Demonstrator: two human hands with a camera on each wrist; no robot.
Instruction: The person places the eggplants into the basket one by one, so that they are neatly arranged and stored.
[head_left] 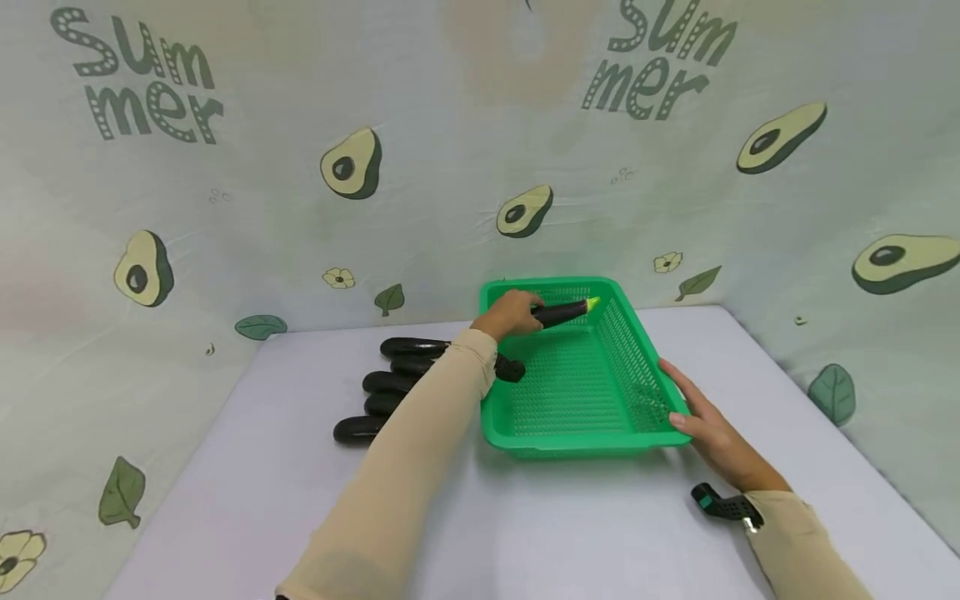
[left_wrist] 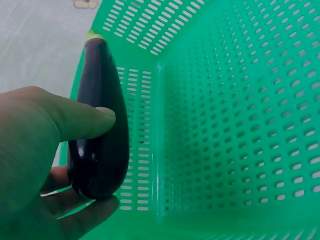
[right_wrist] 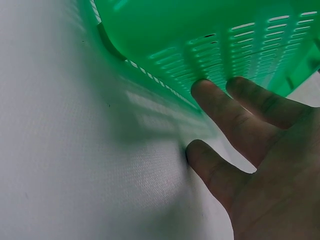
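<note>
Gripping an eggplant (left_wrist: 100, 165), my left hand (head_left: 513, 315) curled round it, thumb across it, over the far end of the green basket (head_left: 585, 445), stem end pointing right. My right hand (head_left: 716, 437) held the basket near its front right corner, thumb on the rim, fingers spread at its outside. Five more eggplants (head_left: 386, 382) lay left of it on the white table (head_left: 585, 533), partly behind my left sleeve (head_left: 412, 475).

head: forward-down | left wrist: close | right: low, close | shared: basket (head_left: 562, 392)
</note>
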